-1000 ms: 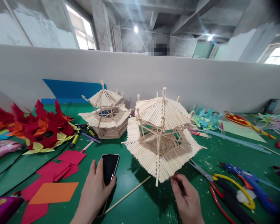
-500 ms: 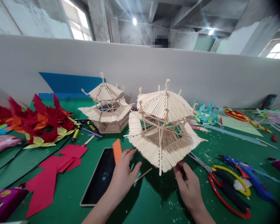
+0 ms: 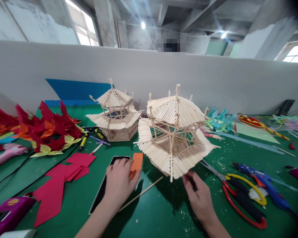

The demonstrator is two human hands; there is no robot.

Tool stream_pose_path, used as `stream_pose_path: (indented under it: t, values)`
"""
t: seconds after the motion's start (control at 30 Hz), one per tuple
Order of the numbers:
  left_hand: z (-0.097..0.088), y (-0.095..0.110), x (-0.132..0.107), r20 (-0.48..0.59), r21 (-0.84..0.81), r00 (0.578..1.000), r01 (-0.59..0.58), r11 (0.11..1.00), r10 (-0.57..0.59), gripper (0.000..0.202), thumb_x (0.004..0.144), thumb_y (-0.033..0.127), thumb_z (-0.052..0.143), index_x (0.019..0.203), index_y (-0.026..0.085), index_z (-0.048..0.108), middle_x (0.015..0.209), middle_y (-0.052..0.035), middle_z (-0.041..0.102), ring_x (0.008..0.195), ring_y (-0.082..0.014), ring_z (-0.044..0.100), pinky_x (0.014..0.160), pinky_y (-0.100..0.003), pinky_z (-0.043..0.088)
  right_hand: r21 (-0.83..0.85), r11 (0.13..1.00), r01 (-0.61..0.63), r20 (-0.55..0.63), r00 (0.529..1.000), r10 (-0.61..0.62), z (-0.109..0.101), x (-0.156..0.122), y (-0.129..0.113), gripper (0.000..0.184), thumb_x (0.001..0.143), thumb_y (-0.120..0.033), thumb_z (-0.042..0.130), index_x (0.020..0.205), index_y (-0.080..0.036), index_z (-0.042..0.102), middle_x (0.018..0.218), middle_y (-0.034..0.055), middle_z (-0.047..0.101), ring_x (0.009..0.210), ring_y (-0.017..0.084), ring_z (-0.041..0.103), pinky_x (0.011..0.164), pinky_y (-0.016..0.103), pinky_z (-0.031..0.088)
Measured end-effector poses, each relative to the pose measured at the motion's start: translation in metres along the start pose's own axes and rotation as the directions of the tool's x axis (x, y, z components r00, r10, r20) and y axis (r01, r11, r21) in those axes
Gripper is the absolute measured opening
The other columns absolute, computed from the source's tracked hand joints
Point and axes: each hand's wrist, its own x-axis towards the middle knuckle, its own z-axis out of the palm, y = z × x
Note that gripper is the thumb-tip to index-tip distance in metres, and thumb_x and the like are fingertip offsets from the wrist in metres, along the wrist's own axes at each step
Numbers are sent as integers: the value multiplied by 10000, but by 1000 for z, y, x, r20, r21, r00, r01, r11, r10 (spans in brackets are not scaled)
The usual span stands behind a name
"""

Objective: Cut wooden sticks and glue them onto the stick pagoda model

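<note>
A model pavilion (image 3: 175, 145) made of pale wooden sticks stands tilted in front of me, with two tiers of roof. My right hand (image 3: 198, 196) is at its lower right eave, thumb and fingers curled in to the edge; the fingertips are partly hidden beneath it. Left of the model, my left hand (image 3: 120, 177) is over a dark phone (image 3: 98, 198), gripping an orange piece of paper (image 3: 137, 162) between thumb and fingers. A loose thin stick (image 3: 141, 194) lies on the green table between my hands.
A second stick pavilion (image 3: 114, 115) stands behind left. Red paper pieces (image 3: 52, 188), a purple tool (image 3: 12, 211) and red folded paper (image 3: 49, 125) lie left. Scissors (image 3: 245, 195), a blue glue gun (image 3: 265, 185) and a teal paper piece (image 3: 221, 119) are right.
My left hand has moved left and down, away from the model's eave and over the phone. The orange paper has turned and shifted right. My right hand has barely moved.
</note>
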Motion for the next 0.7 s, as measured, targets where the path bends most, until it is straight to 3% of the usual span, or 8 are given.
stream_pose_path:
  t: [0.07, 0.2, 0.47, 0.53, 0.6, 0.63, 0.7]
  values:
    - [1, 5, 1, 75, 96, 996, -57, 994, 50, 265, 738, 317, 501, 798, 101, 640, 847, -167, 630, 897, -360, 511, 732, -515, 349, 4, 1000, 14, 20, 1000, -14, 2, 0, -4, 196, 839, -319, 443, 915, -172, 547, 778, 33, 611, 691, 152, 562, 601, 213, 448]
    - [9, 10, 3, 189, 198, 977, -139, 970, 101, 241, 731, 276, 494, 655, 107, 648, 743, -163, 631, 846, -346, 525, 694, -487, 331, 4, 1000, 30, 30, 999, -30, 2, 0, -9, 188, 845, -319, 439, 893, -171, 545, 744, 23, 595, 610, 132, 530, 563, 210, 434]
    - [12, 10, 5, 203, 235, 975, -133, 963, 85, 274, 768, 103, 373, 679, 107, 631, 731, -153, 634, 833, -327, 528, 701, -484, 307, 1, 995, 95, 43, 995, -95, 3, -2, -4, 131, 852, -252, 427, 922, -194, 522, 733, 15, 578, 591, 128, 521, 548, 217, 445]
    - [4, 18, -1, 210, 191, 970, -160, 968, 119, 269, 785, 120, 369, 714, 128, 628, 764, -129, 641, 864, -312, 522, 731, -476, 308, 2, 991, 136, 40, 990, -136, 3, -3, -6, 118, 829, -235, 460, 929, -202, 514, 757, 19, 565, 606, 132, 522, 555, 226, 455]
    - [-6, 29, -11, 234, 95, 952, -226, 970, 199, 223, 780, 141, 403, 758, 176, 622, 820, -73, 646, 888, -264, 520, 761, -429, 321, -24, 966, 257, 56, 965, -256, 1, -3, -13, 214, 775, -230, 537, 985, -208, 504, 878, 49, 555, 754, 168, 545, 666, 276, 472]
    - [-12, 35, -17, 252, 15, 932, -273, 962, 261, 203, 770, 139, 419, 760, 203, 612, 818, -38, 644, 870, -228, 526, 757, -391, 336, -47, 938, 344, 73, 938, -340, 0, -4, -17, 310, 741, -234, 579, 1038, -210, 492, 961, 70, 540, 859, 200, 535, 743, 321, 462]
    - [-21, 45, -27, 219, -299, 891, -328, 896, 399, 227, 765, 106, 409, 806, 217, 602, 805, -27, 640, 817, -196, 543, 735, -358, 354, -75, 854, 514, 128, 855, -503, -3, -5, -27, 495, 690, -264, 635, 1146, -211, 448, 1087, 100, 508, 1014, 257, 477, 858, 406, 407]
